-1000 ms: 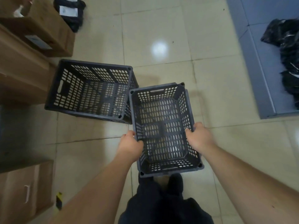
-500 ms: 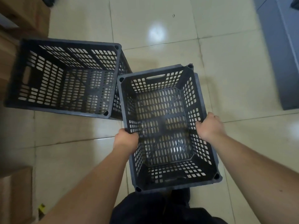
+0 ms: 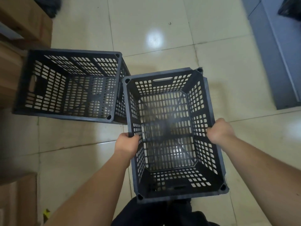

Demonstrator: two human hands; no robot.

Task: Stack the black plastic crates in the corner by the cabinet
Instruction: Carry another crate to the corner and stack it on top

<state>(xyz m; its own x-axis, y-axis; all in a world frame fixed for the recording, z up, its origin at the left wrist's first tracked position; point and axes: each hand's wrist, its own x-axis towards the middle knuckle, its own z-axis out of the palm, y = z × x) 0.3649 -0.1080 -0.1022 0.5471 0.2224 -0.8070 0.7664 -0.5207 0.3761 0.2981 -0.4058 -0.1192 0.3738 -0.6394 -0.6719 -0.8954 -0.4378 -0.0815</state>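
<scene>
Crates first: we take the black crate on the floor (image 3: pixel 68 85) as our landmark, the larger of the two in view. It sits upright on the pale tiled floor (image 3: pixel 162 26), open side up, its slotted walls and base showing tile through them, and nothing lies inside. Left of it, wooden furniture (image 3: pixel 9 75) stands close against its far side, with cardboard boxes (image 3: pixel 27 18) behind that. Beyond it and to its right the tiles run open up to a grey platform (image 3: pixel 273 59) well apart from it.

Just right of the landmark we hold the second black crate (image 3: pixel 171 132) in the air, upright, its near-left corner beside the landmark's right wall; we cannot tell whether the two touch. It too holds nothing, only the floor glinting through its slots.

Our left hand (image 3: pixel 126 144) grips this crate's left rim, fingers curled over the edge into the basket. Our right hand (image 3: pixel 219 131) grips the right rim the same way, fingers hooked inside. Dark trousers (image 3: pixel 162 214) show below the held crate.
</scene>
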